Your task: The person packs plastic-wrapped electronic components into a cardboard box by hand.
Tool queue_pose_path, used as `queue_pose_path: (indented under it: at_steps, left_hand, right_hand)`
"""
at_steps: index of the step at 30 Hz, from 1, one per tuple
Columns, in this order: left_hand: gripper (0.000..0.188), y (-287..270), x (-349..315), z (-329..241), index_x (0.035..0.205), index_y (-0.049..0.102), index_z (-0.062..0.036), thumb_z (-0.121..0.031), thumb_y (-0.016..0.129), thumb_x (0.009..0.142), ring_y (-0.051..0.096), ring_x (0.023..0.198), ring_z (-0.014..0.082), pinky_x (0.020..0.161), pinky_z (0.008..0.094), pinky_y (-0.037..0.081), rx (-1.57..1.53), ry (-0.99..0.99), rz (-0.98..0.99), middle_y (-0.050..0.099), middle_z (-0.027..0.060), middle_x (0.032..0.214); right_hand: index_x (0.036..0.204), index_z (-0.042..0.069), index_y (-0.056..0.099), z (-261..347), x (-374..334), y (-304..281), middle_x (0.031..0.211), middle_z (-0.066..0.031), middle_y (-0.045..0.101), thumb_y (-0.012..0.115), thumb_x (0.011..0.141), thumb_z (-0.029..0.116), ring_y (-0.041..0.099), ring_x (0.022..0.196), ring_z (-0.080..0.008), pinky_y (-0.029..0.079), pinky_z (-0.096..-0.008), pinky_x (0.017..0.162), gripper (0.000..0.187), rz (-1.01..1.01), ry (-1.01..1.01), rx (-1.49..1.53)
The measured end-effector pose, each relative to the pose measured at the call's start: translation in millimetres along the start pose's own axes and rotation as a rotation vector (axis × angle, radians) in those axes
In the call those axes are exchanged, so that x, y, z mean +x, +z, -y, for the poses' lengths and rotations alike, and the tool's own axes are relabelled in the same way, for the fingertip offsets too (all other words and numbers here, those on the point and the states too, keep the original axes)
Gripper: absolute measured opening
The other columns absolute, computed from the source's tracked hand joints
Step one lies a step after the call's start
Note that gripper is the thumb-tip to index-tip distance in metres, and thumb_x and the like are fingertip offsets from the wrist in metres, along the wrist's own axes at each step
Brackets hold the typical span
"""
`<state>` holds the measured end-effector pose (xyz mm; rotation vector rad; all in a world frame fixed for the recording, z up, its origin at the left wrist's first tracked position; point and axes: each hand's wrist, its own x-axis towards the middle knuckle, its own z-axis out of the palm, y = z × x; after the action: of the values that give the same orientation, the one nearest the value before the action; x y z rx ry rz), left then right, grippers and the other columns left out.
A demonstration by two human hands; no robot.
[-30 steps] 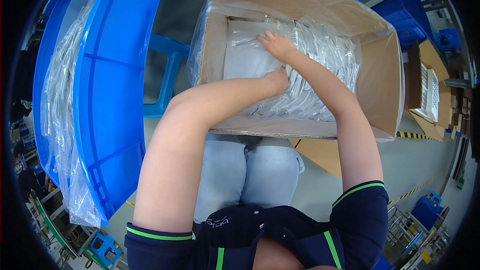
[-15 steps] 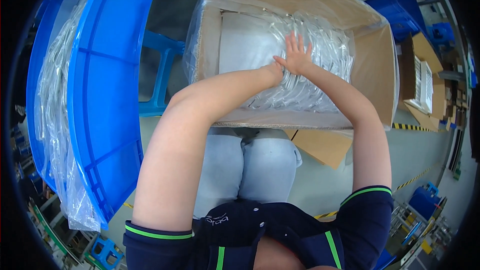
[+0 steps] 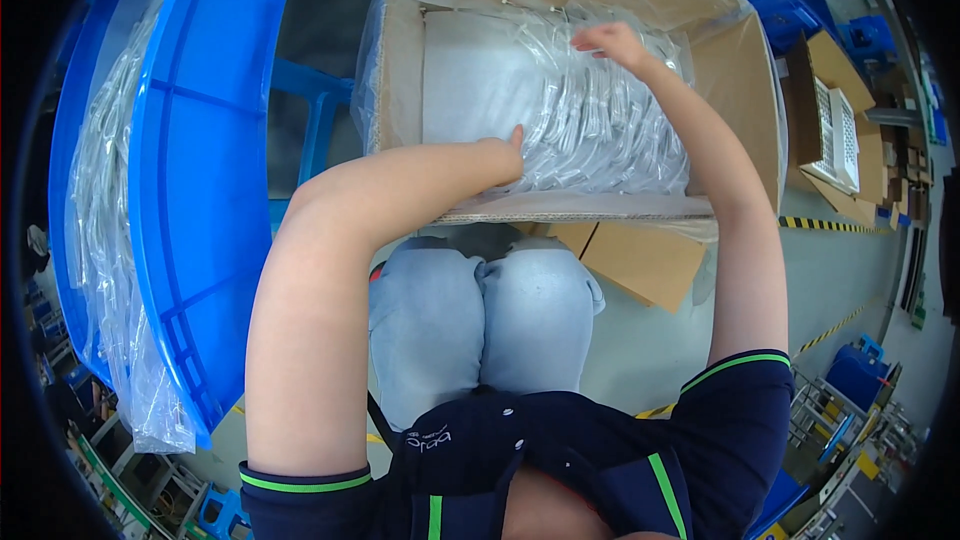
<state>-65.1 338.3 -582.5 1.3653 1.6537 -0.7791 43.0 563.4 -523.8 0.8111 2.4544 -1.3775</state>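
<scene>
A large cardboard box (image 3: 735, 105) lined with clear plastic holds a row of clear bags (image 3: 600, 125) with what look like pale coiled cables inside. Left of the bags lies a flat white sheet (image 3: 465, 75) on the box's contents. At the near left end of the row, my left hand (image 3: 503, 158) rests against the bags, one finger stretched out and the others hidden. My right hand (image 3: 615, 43) is over the far part of the row, fingers loosely extended to the left and apart from the thumb. Nothing shows in either hand.
A tall blue bin (image 3: 205, 140) at the left holds similar bags (image 3: 100, 170). Behind it stands a blue stool (image 3: 315, 110). At the right, an open carton (image 3: 855, 90) has white trays (image 3: 838, 135) in it. Cardboard (image 3: 650, 265) lies on the floor near my knees.
My hands, together over the middle of the bags before, have parted. The left came nearer and to the left; the right went farther, its spread fingers now bent leftward.
</scene>
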Motion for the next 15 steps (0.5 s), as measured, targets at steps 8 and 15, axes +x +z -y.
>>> queue_pose_path:
  at_steps: [8, 15]
  left_hand:
    - [0.095, 2, 9, 1, 0.134, -0.006, -0.0197, -0.018, 0.066, 0.072, 0.057, 0.091, 0.0300, 0.086, 0.0455, 0.041, 0.081, 0.123, -0.069, 0.058, 0.0178, 0.105]
    - [0.067, -5, -7, 2, 0.129, 0.032, -0.0124, -0.023, 0.064, 0.072, 0.059, 0.087, 0.0277, 0.080, 0.0426, 0.045, 0.311, 0.114, -0.226, 0.062, 0.0136, 0.096]
  right_hand:
    - [0.068, -0.009, 0.058, -61, -62, 32, 0.061, -0.0129, 0.061, 0.065, 0.075, 0.024, 0.061, 0.050, -0.0218, 0.050, -0.0330, 0.050, 0.034, 0.037, 0.476, -0.162]
    - [0.077, -0.005, 0.059, -32, -42, 30, 0.075, -0.0119, 0.064, 0.071, 0.068, 0.042, 0.064, 0.062, -0.0200, 0.050, -0.0334, 0.052, 0.049, 0.281, 0.812, -0.450]
